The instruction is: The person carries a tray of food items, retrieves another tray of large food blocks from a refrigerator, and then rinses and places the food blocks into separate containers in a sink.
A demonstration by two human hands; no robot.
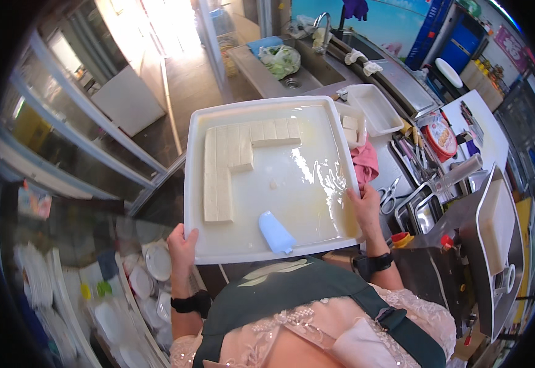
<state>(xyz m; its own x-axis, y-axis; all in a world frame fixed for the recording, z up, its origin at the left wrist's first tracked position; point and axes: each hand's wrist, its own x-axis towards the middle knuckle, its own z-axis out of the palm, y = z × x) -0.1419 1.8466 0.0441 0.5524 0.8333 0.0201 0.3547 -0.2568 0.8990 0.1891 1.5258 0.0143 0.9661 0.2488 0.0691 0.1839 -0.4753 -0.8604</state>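
A large white tray (292,245) is held level in front of my body, gripped at both sides. My left hand (183,245) is closed on its near left edge, thumb over the rim. On the right side my right hand (365,205) closes round the other edge. Inside, blocks of white tofu (218,178) form an L along the far and left sides, with scored lines between pieces. Shallow, shiny liquid covers the tray's bottom. A light blue flat scraper (275,233) lies near the front rim, touched by neither hand.
Ahead is a steel sink (322,67) with a bag of greens (279,60). The right counter bears a white bin (374,110), a pink cloth (365,164), scissors (390,195) and a red-lidded tub (440,138). Stacked white plates (157,260) fill shelves at lower left. A glass door frame (89,110) stands left.
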